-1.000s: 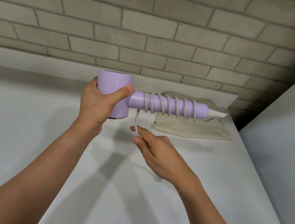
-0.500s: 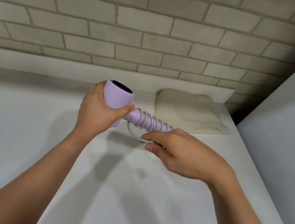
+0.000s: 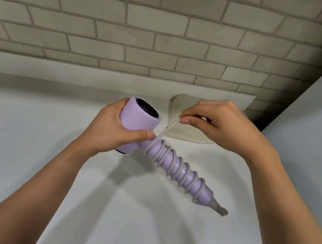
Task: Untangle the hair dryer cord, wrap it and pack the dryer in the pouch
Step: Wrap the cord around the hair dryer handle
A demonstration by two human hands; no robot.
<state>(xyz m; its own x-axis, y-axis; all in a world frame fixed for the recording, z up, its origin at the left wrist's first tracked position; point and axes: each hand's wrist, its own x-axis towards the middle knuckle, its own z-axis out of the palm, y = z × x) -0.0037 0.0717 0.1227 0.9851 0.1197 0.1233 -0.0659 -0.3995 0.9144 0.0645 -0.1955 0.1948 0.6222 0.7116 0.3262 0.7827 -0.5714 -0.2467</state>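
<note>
— So, what is the head camera seeing?

— Two bare hands are working over a white table (image 3: 24,141). The left hand (image 3: 111,132) is gripping the fat round head of the purple hair dryer (image 3: 136,124). Its thumb is pressing on the front, close to where the handle (image 3: 179,171) begins.

— And the right hand?

— The right hand (image 3: 219,127) is pinching a bit of the grey cord (image 3: 171,126) between thumb and finger. It is holding that bit up, just to the right of the left hand and a little farther from the person.

— Where is the rest of the cord going?

— It is running down from the right hand's pinch to the left thumb. From there it is winding round and round the handle. The handle is pointing away from the left hand, down to the right, into the gap between the two arms.

— Where is the pouch lying?

— The cream pouch (image 3: 183,133) is lying flat on the table, under and behind the right hand, which is hiding part of it.

— What is standing around them?

— A brick wall (image 3: 149,34) is rising beyond both hands, and a plain grey panel (image 3: 315,126) is standing right of the right arm.
</note>
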